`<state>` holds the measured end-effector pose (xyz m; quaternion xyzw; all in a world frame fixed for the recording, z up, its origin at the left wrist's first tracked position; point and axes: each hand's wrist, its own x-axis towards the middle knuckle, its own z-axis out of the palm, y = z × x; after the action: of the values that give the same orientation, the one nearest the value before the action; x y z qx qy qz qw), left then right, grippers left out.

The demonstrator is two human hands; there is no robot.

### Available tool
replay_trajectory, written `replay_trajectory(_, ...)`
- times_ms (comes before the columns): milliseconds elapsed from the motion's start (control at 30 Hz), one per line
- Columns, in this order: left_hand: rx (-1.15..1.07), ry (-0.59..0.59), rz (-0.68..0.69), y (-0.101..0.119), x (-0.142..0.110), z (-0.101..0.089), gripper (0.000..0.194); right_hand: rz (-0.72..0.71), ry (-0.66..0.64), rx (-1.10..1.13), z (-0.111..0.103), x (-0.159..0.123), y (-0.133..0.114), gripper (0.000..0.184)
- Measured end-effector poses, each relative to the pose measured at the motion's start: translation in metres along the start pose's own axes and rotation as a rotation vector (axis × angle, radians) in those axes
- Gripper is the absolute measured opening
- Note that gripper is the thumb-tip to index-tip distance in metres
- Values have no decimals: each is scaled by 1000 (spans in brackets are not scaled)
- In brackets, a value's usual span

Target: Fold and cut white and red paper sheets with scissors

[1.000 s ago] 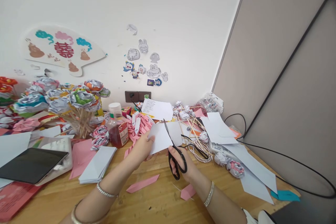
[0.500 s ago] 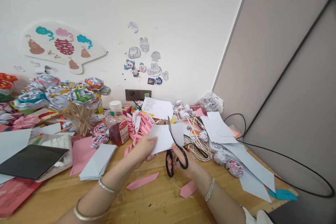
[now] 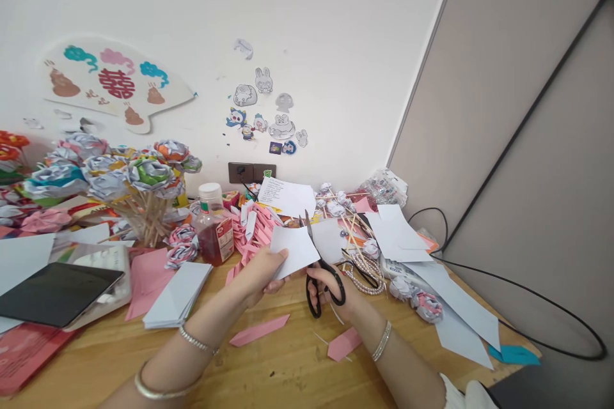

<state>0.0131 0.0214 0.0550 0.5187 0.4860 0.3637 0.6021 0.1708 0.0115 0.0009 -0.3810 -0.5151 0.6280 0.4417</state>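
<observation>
A white sheet of paper (image 3: pixel 293 254) is pinched between the thumb and fingers of my left hand (image 3: pixel 273 268), held above the table. My right hand (image 3: pixel 330 287) has its fingers through the black handles of a pair of scissors (image 3: pixel 314 249). Its blades point away from me along the right edge of the paper, their tips slightly parted. Just right of the blades shows another white piece of paper (image 3: pixel 330 239); whether it is loose or held I cannot tell. Two pink folded strips lie on the table below my hands, one on the left (image 3: pixel 259 330) and one on the right (image 3: pixel 343 343).
On the left stand paper flowers on sticks (image 3: pixel 148 179), a bottle of dark red liquid (image 3: pixel 214 233), a stack of white paper (image 3: pixel 176 297) and a black tablet (image 3: pixel 57 294). Pink strips (image 3: pixel 256 230) heap up behind my hands. Bead strings (image 3: pixel 367 278) and white sheets (image 3: pixel 398 233) lie right.
Earlier, white paper stretched across both sides of the blades; now the right-hand piece appears separate from the sheet in my left hand. My right hand and the scissors have shifted slightly.
</observation>
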Motion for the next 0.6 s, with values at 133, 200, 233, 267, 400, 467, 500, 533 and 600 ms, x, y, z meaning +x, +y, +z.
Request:
replay_trajectory(133,36,67,-1,1,-1,6,14,19,83,-49,2,6,5,29)
replay_trajectory(200,49,82,-3,1,-1,8,14,17,100,-54,3,8,8,32)
replay_trajectory(233,53,82,-4,1,-1,8,14,15,101,-54,4,9,10,33)
replay_trajectory(267,55,79,-4,1,-1,9,15,12,101,-56,4,10,11,34)
replay_trajectory(400,60,67,1,1,-1,9,15,-5,121,-81,4,11,15,35)
replay_trajectory(467,66,70,2,1,-1,9,15,-21,130,-96,4,10,15,35)
replay_trajectory(500,70,73,2,0,-1,9,14,-26,135,-107,4,10,15,34)
replay_trajectory(533,73,76,2,0,-1,9,14,-28,140,-117,4,9,14,34)
replay_trajectory(600,80,81,1,0,-1,9,14,-20,157,-134,4,8,13,34)
